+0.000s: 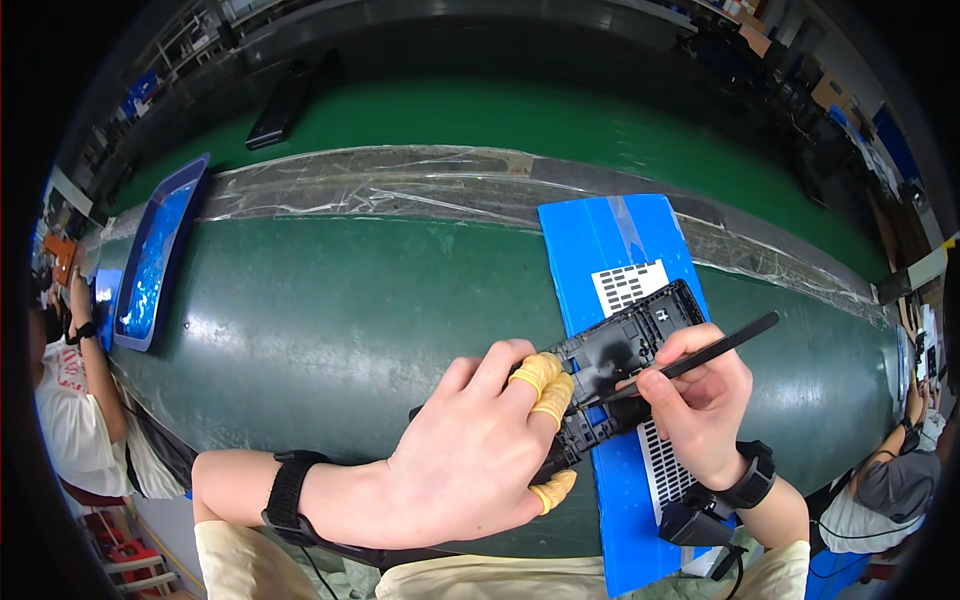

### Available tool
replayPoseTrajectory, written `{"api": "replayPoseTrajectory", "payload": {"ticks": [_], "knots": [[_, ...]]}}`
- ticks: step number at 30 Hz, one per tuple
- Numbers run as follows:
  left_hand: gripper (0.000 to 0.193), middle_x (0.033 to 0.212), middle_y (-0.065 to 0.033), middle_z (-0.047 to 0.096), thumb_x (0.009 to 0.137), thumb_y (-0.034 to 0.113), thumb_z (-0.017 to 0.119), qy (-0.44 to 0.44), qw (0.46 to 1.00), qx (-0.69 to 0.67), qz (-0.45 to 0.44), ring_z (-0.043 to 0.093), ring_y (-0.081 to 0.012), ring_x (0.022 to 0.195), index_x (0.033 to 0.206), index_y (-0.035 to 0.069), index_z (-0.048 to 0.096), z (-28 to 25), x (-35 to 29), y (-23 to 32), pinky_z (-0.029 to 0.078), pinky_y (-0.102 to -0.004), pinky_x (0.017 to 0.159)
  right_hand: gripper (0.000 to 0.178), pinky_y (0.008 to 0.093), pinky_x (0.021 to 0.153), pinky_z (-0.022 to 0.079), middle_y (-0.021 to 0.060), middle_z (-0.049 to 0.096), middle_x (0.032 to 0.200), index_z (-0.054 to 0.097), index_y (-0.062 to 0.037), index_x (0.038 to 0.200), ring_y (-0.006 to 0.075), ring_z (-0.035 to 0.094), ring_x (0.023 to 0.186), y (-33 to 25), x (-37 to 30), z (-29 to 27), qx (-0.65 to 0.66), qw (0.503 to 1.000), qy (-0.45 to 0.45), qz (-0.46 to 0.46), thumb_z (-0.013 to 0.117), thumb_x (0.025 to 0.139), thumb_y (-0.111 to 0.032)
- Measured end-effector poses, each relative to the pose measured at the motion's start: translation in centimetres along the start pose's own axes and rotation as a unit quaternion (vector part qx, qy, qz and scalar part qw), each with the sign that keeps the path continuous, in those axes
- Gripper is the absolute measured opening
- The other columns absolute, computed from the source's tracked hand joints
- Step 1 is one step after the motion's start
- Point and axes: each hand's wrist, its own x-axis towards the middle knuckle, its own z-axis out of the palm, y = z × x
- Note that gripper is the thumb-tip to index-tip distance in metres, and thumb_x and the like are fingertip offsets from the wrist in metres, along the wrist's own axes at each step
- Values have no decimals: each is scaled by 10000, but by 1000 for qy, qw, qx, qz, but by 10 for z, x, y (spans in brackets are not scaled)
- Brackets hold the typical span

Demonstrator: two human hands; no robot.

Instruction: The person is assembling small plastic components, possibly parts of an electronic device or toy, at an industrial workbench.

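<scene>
My left hand (480, 440), with yellow finger cots on several fingertips, grips a black plastic housing (610, 355) by its near left end. The housing lies slanted above a blue corrugated sheet (580, 255). In my right hand (700, 400) a pair of black tweezers (725, 345) is pinched between thumb and fingers, its tips down at the middle of the housing. What the tips touch is too small to make out. A white sheet of black rectangular stickers (628, 285) lies on the blue sheet, partly under the housing.
A blue tray (160, 255) with shiny blue contents stands at the far left of the green tabletop (350, 320). Beyond a taped grey edge strip (400, 185) runs a green belt (480, 115) carrying a black part (280, 110). People work at both sides.
</scene>
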Motion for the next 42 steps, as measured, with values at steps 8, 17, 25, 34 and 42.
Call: {"api": "replayPoseTrajectory", "payload": {"ticks": [8,17,25,34,42], "knots": [[513,901,-125,477,533,277,640,-1,1000,-1,1,395,-276,920,911,-48,516,-2,2,2,365,-330,678,159,176,550,456,64,509,700,435,27,800,117,559,664,-2,0,-2,2,1000,-2,-2,517,685,99],[515,898,-127,476,534,273,641,-3,1000,-4,2,395,-273,919,912,-53,514,0,-1,-3,366,-329,673,162,165,538,448,62,503,706,439,27,800,103,550,653,3,2,0,0,1000,-27,-11,525,681,95],[446,927,-106,482,541,275,644,27,999,-24,14,403,-272,936,903,33,551,3,-3,0,375,-334,710,160,146,420,376,104,527,722,400,6,849,50,479,523,4,2,-8,51,997,15,-56,488,723,51],[474,1063,-165,403,573,368,622,-9,993,104,54,342,-302,1001,941,78,549,-11,0,13,280,-445,828,104,158,346,258,108,523,651,382,-28,855,37,349,359,-2,7,-13,113,983,108,-99,439,769,-29],[989,1206,-265,148,487,234,732,73,988,-15,-132,206,-404,1094,1226,-2,118,2,-57,24,218,-471,886,140,183,394,297,75,514,581,436,-23,818,62,374,397,9,34,-55,234,937,258,-40,524,744,-104]]}}
